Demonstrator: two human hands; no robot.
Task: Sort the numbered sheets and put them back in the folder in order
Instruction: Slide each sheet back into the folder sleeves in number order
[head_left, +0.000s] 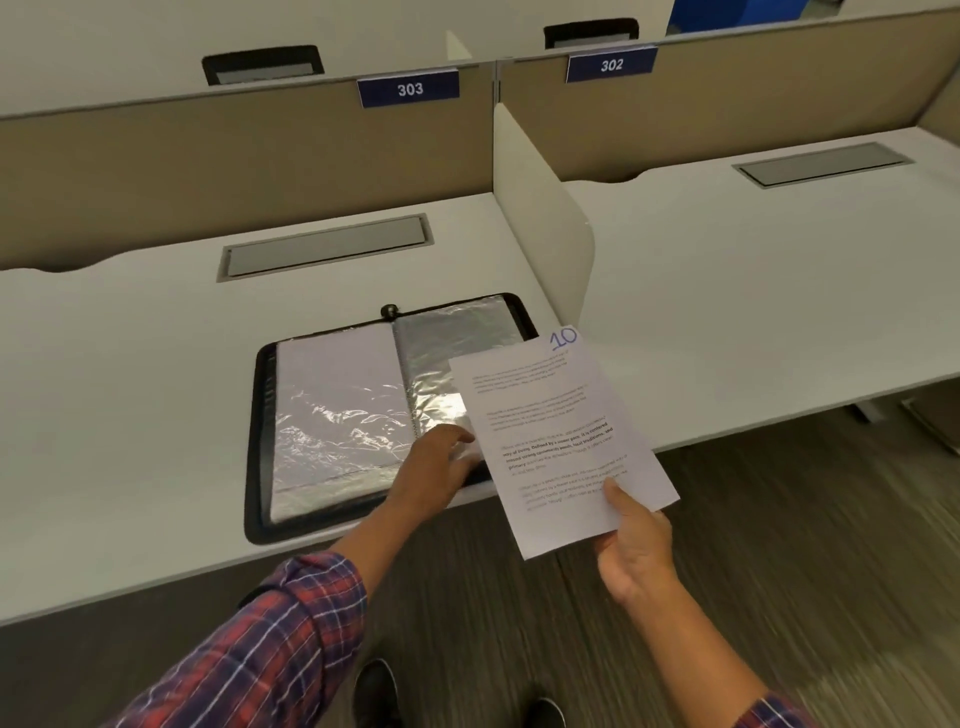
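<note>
one sheet (561, 441), marked 10, pinched by the right hand (636, 545) partly over the open folder (337, 415) on the table (130, 389); left hand (436, 467) rests straight fingers on a sleeve (447, 358), which wants parting next.

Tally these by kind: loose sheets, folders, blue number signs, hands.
Loose sheets: 1, the sheet marked 10
Folders: 1, the open folder
Blue number signs: 2, the 303 sign and the 302 sign
Hands: 2, the left hand and the right hand
Total: 6

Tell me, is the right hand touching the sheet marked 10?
Touching. The head view shows the right hand pinching the sheet marked 10, thumb on top.
</note>
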